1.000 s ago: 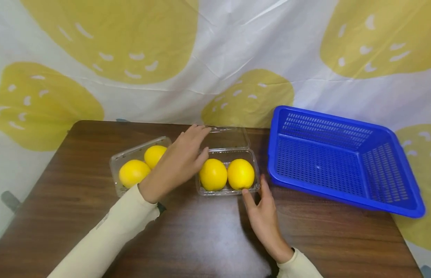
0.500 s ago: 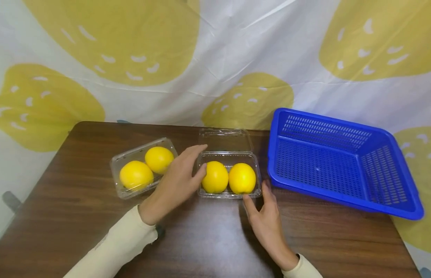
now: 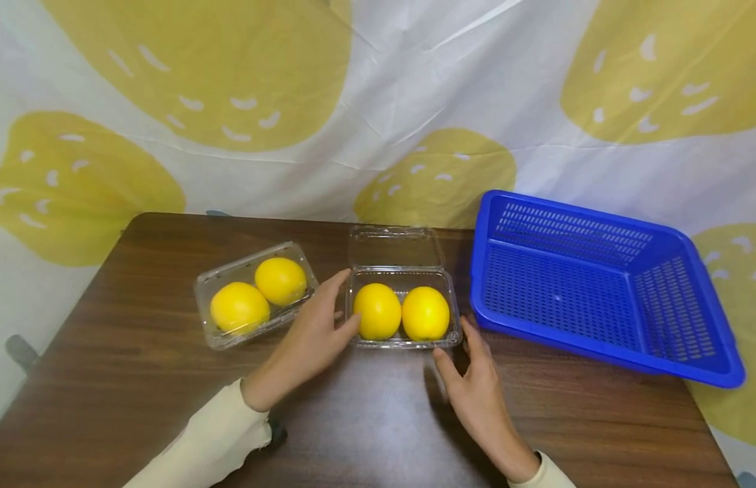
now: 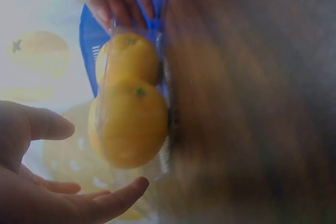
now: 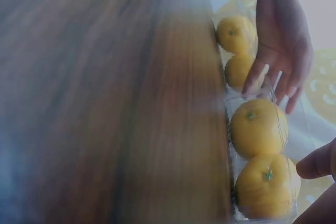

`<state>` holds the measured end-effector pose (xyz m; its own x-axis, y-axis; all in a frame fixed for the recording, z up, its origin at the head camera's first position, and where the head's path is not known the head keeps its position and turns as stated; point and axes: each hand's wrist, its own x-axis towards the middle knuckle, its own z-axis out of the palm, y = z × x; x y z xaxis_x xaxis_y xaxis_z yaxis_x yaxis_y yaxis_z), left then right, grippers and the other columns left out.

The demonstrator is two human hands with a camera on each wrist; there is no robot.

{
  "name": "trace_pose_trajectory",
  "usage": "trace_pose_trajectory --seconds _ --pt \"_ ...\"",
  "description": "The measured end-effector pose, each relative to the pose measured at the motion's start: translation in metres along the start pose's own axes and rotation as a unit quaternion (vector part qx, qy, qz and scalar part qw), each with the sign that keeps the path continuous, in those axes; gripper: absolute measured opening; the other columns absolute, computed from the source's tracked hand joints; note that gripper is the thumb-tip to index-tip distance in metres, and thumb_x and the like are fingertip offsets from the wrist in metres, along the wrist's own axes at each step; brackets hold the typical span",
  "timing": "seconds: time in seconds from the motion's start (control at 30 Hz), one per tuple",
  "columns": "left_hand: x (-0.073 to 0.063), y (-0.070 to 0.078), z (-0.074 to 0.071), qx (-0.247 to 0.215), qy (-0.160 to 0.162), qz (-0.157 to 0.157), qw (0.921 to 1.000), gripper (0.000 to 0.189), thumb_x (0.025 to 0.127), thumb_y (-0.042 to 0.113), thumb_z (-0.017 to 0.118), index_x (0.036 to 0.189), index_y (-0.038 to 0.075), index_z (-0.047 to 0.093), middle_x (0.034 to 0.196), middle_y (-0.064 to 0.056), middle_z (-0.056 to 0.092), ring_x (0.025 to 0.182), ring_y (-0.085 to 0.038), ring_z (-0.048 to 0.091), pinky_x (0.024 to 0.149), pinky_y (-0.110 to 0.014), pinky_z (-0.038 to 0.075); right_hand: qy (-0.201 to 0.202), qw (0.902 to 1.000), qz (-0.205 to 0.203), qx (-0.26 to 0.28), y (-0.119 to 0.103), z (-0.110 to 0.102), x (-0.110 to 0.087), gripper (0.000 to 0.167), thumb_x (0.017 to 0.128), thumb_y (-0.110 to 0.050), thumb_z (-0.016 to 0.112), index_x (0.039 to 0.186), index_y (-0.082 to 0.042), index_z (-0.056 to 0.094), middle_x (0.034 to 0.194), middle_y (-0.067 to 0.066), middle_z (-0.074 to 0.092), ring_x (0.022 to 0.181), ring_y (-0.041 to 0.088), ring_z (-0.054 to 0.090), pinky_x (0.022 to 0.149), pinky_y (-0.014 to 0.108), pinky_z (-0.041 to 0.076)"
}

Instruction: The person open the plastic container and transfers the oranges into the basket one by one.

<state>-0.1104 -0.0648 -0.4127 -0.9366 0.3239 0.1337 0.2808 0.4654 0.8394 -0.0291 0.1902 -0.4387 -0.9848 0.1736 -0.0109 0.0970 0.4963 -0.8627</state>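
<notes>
A clear plastic clamshell box [image 3: 404, 344] lies in the middle of the table, its lid [image 3: 396, 247] folded back. Inside sit two oranges, the left orange [image 3: 378, 312] and the right orange [image 3: 425, 314], side by side. My left hand [image 3: 310, 339] is at the box's left side, fingers extended and thumb near the left orange. In the left wrist view a gap shows between these fingers and the box. At the front right corner is my right hand [image 3: 480, 390], thumb and fingers spread; whether it touches the box I cannot tell. Neither hand grips anything.
To the left, a second clear box [image 3: 215, 342] holds two more oranges [image 3: 239, 308], its lid apparently down. A blue plastic basket [image 3: 561, 271] stands at the right. Behind the wooden table [image 3: 365, 420] hangs a fruit-print cloth [image 3: 408, 81].
My left hand has come down from above the open lid's edge toward the box's left side. My right hand has drawn slightly back from the front corner. The oranges stay in place.
</notes>
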Motion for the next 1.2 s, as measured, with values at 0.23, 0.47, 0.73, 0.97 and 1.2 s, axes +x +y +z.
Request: trace_pose_trajectory --seconds 0.23,0.47,0.73,0.97,1.2 --pt "-0.007 -0.008 0.006 -0.076 -0.005 -0.044 0.9961 0.084 0.099 0.006 0.069 0.17 -0.006 0.025 0.174 -0.026 0.034 0.149 -0.046 0.052 0.104 -0.049 0.061 0.005 0.9992 -0.032 0.023 0.0 -0.003 0.0 0.071 0.106 -0.009 0.07 0.167 0.004 0.037 0.175 0.028 0.031 0.15 0.054 0.047 0.126 0.063 0.037" --pt "-0.002 -0.054 0.023 -0.086 0.006 -0.066 0.9941 0.085 0.093 0.015 0.075 0.169 0.003 0.038 0.171 -0.017 0.045 0.145 -0.034 0.06 0.11 -0.047 0.057 0.032 0.9953 -0.09 -0.012 -0.001 -0.004 -0.003 0.065 0.103 -0.008 0.073 0.162 -0.001 0.048 0.171 0.024 0.042 0.156 0.045 0.041 0.127 0.068 0.032" --pt "-0.002 -0.078 0.036 -0.134 0.006 -0.079 0.9878 0.087 0.09 0.013 0.077 0.169 0.009 0.041 0.171 -0.011 0.047 0.142 -0.03 0.062 0.106 -0.044 0.06 0.07 0.9808 -0.179 -0.033 -0.001 0.0 -0.002 0.062 0.095 0.003 0.076 0.154 0.0 0.056 0.168 0.02 0.048 0.155 0.04 0.045 0.126 0.021 0.026" --pt "-0.015 -0.03 0.02 -0.17 -0.009 -0.056 0.9839 0.084 0.092 0.004 0.068 0.167 -0.007 0.033 0.167 -0.031 0.042 0.141 -0.048 0.058 0.109 -0.053 0.058 0.076 0.9652 -0.246 -0.043 -0.002 0.001 0.004 0.064 0.09 0.01 0.077 0.151 0.007 0.057 0.158 0.024 0.058 0.152 0.049 0.046 0.129 0.018 0.023" --pt "-0.017 -0.018 0.019 -0.183 -0.025 -0.083 0.9794 0.086 0.092 -0.005 0.062 0.17 -0.007 0.026 0.174 -0.029 0.034 0.147 -0.047 0.052 0.115 -0.057 0.053 0.063 0.953 -0.289 -0.068 -0.005 0.003 0.01 0.06 0.093 0.005 0.077 0.15 0.004 0.059 0.155 0.018 0.063 0.155 0.044 0.044 0.13 0.038 0.032"
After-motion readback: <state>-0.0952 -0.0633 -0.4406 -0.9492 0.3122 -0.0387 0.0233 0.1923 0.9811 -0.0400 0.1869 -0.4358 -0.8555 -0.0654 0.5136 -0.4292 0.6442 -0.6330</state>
